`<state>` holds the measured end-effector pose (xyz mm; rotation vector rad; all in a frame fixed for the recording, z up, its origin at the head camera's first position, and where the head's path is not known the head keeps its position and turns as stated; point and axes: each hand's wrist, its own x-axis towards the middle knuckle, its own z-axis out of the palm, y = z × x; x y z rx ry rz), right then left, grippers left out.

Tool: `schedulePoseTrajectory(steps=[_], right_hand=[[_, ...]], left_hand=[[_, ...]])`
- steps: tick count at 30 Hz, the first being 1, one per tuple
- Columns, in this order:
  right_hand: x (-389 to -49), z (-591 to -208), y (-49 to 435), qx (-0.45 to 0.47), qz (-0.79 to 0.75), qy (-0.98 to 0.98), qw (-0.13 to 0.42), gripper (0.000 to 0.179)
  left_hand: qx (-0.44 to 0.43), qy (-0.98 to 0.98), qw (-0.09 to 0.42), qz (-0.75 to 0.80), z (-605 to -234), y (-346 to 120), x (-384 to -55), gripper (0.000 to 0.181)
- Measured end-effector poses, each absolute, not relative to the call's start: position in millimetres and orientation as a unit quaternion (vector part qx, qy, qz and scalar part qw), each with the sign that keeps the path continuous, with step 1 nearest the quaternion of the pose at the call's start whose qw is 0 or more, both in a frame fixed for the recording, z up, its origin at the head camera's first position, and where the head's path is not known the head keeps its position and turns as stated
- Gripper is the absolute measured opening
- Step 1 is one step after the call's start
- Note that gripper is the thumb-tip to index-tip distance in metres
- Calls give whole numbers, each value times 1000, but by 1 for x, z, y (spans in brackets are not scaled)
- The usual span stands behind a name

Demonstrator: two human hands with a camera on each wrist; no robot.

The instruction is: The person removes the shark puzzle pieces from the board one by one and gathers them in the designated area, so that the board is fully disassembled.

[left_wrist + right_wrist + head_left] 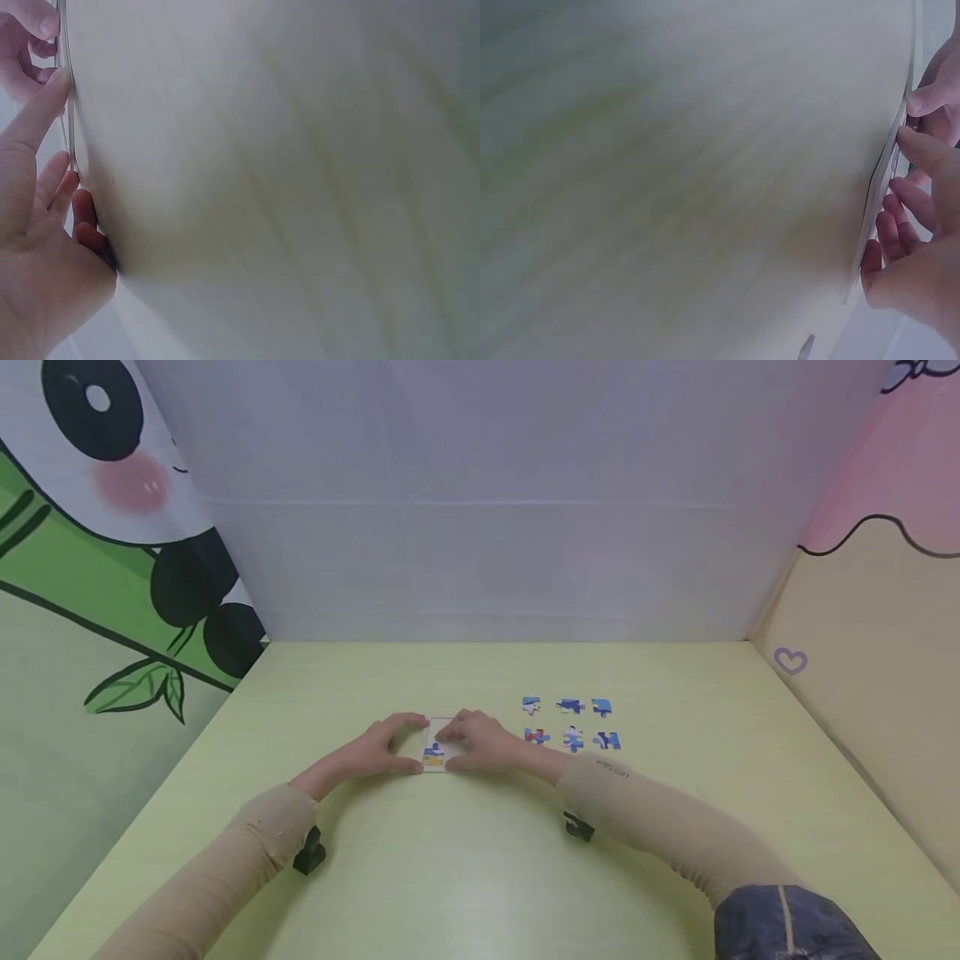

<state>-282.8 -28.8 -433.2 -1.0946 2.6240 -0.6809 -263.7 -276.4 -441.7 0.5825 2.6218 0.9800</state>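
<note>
A small white puzzle board (437, 723) lies on the table, with a blue-and-white puzzle piece (434, 749) and some orange showing on it. My left hand (372, 750) holds the board's left side, thumb at the near corner and index finger at the far one. Over the board's right part bends my right hand (483, 742), its thumb at the near edge and fingertips above the surface. Whether a piece is between those fingertips is hidden. In the left wrist view the left hand (45, 225) is by the board's edge; the right wrist view shows the right hand (922, 225) there too.
Several loose puzzle pieces lie in two rows right of the board, among them a dark blue piece (571, 706) and a red-and-blue piece (536, 736). The right forearm passes just in front of them. A white wall (495, 568) stands behind the table (420, 877).
</note>
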Motion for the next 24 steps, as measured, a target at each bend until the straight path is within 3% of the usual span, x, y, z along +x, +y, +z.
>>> schedulePoseTrajectory(steps=[18, 24], right_hand=[[-281, -434, -39, -362, -309, 867, 146, 47], [-280, -435, -43, -345, -306, 877, 132, 49]], left_hand=[[220, 899, 149, 348, -440, -279, -264, 76], [219, 898, 151, 350, -439, -279, -264, 76]])
